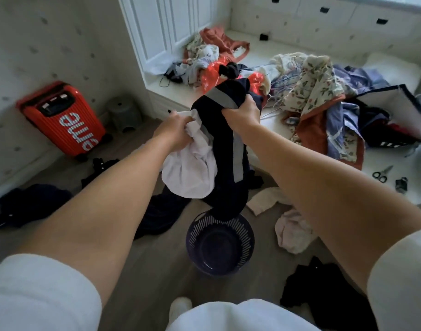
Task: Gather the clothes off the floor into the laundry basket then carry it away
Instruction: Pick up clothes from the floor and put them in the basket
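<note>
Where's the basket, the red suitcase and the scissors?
laundry basket [243, 246]: head view, on its slatted inner wall.
red suitcase [50, 126]: head view, on its red front shell.
scissors [379, 176]: head view, on the black handles.

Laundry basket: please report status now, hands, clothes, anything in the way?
Left hand grips white garment; right hand grips dark striped garment, both above laundry basket. Basket bottom bare. Nothing blocks the drop; pink garment on floor beside.

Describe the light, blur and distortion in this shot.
Head view: soft, dim daylight, with the window blown out at top right; fisheye bends the cabinet doors; motion blur smears the tote bag and the far clothes heap; glare on the shiny orange fabric; the suitcase and basket read fairly sharp.
</note>
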A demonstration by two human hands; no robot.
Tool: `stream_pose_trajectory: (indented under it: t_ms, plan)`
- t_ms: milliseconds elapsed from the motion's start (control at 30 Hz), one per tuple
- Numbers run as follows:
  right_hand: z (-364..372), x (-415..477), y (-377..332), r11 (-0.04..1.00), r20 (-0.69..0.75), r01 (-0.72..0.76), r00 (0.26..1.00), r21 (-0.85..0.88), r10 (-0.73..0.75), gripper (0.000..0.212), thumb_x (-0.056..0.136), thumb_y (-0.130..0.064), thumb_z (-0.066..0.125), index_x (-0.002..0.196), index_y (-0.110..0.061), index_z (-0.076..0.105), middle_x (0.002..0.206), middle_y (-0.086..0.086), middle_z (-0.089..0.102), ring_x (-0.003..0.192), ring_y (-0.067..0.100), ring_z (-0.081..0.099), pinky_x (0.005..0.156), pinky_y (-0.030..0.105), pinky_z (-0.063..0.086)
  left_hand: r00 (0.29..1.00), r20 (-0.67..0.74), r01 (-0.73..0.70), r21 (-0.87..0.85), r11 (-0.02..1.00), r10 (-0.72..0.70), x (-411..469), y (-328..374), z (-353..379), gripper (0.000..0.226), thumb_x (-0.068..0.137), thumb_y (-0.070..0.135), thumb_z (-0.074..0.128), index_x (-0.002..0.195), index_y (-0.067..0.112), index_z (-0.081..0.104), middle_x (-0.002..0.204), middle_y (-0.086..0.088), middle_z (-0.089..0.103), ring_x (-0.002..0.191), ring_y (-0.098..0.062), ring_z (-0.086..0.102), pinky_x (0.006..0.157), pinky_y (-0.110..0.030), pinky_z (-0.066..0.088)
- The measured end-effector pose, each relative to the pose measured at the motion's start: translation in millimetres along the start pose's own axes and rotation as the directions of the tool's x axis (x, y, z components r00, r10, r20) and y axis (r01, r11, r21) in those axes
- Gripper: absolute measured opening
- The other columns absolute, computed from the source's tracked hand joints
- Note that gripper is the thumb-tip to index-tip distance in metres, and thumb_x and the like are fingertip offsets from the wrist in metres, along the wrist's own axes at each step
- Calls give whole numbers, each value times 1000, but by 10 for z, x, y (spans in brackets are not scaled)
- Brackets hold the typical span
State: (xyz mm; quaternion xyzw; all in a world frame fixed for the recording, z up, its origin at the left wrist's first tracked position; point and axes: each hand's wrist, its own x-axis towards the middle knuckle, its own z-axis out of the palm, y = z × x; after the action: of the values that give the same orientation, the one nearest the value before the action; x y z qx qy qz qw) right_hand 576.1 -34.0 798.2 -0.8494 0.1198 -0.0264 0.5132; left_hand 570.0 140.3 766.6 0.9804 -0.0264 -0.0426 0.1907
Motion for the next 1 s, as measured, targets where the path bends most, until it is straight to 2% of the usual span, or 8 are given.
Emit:
stream_pose_trajectory:
  t_ms: [200,367,433,533,633,700,833,1000]
  plan:
    - [400,-150,577,997,127,-75,989,32,70,39,83,-23,63,119,-18,50,99,-2,57,91,19,57,73,28,45,988,136,72,2,997,-72,-156,-244,440,22,87,25,56,106,16,61,114,-16,51,98,-34,56,74,-38,45]
    - [758,-236,1528,974,207,-226,952,-26,226,69,84,-26,65,145,-21,35,137,2,53,121,24,54,83,32,50,957,277,100,-21,995,-91,-330,-543,1168,11,71,35,49,70,25,49,96,-16,56,90,-35,59,69,-37,45]
    - [878,-254,1989,942,211,-332,918,-52,336,72,85,-23,65,148,-21,31,145,4,48,129,27,49,92,34,49,942,324,101,-31,994,-86,-350,-641,1585,15,78,28,51,83,19,63,104,-19,57,97,-35,58,72,-34,42]
    - [979,-411,2637,884,218,-464,858,-62,465,72,87,-14,62,150,-22,28,148,4,44,132,27,46,97,35,47,911,405,117,-68,991,-80,-482,-703,2114,18,89,15,52,100,10,66,116,-15,56,103,-29,56,74,-25,33]
    - [1038,-572,3199,842,219,-521,813,-139,539,69,86,-8,58,148,-23,32,144,4,48,129,28,48,95,34,47,890,450,154,-138,978,-77,-566,-748,2625,17,93,14,47,94,12,64,118,-11,56,101,-24,55,75,-27,39]
    - [1082,-671,3603,800,252,-556,760,-225,599,65,86,-4,54,146,-22,36,141,5,50,127,30,49,100,39,46,856,512,148,-121,982,-66,-621,-781,3029,21,94,13,46,104,9,64,122,-10,54,107,-25,54,82,-31,44]
    - [1156,-821,4314,711,331,-538,640,-452,694,56,88,-8,50,143,-20,41,138,9,52,129,35,44,105,50,42,801,596,131,-70,989,-64,-734,-894,3694,33,89,3,53,119,14,62,131,-14,49,111,-31,55,89,-33,46]
    - [1248,-885,4842,571,247,-501,572,-650,782,54,95,-11,47,147,-19,34,152,11,25,138,39,27,112,50,30,814,578,155,-115,981,-61,-651,-1016,4307,36,88,-5,50,119,9,61,130,-18,47,105,-31,53,82,-28,38]
